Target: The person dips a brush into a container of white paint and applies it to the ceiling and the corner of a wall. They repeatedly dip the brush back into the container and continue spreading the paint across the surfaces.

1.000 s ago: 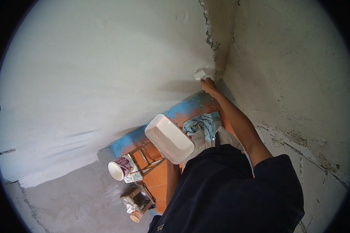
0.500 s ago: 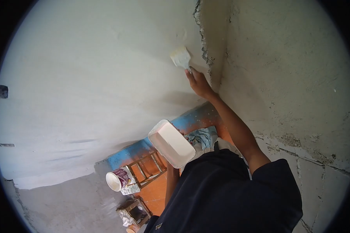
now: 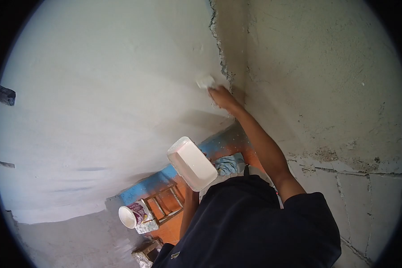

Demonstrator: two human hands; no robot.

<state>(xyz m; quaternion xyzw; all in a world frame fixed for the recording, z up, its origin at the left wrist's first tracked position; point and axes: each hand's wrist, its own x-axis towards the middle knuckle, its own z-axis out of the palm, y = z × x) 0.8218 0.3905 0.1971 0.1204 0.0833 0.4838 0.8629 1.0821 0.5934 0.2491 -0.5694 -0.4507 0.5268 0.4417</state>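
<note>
1. Left hand: hidden under the white paint tray (image 3: 192, 163). Only the forearm shows rising to the tray's underside, so the grip itself cannot be told. The tray sits at chest height, tilted, its open face toward the camera.
2. Tray handling, as a judgement: thin plastic, light when near empty, flexes at the rim. Wet paint would make it slosh and turn the edges slippery, so support it from below, flat-palmed and kept level.
3. Right hand (image 3: 222, 97): arm stretched out, fingers closed round the handle of the paintbrush (image 3: 205, 81). The bristle head sticks out past the fingertips, up and left.
4. Brush handling: stiff handle, soft bristles, light. Hold it low on the handle.
5. The bristles press on the painted wall (image 3: 98, 111), just beside the rough corner seam (image 3: 219, 58).
6. Far below: paint bucket (image 3: 130, 216) beside a wooden stool (image 3: 163, 205).
</note>
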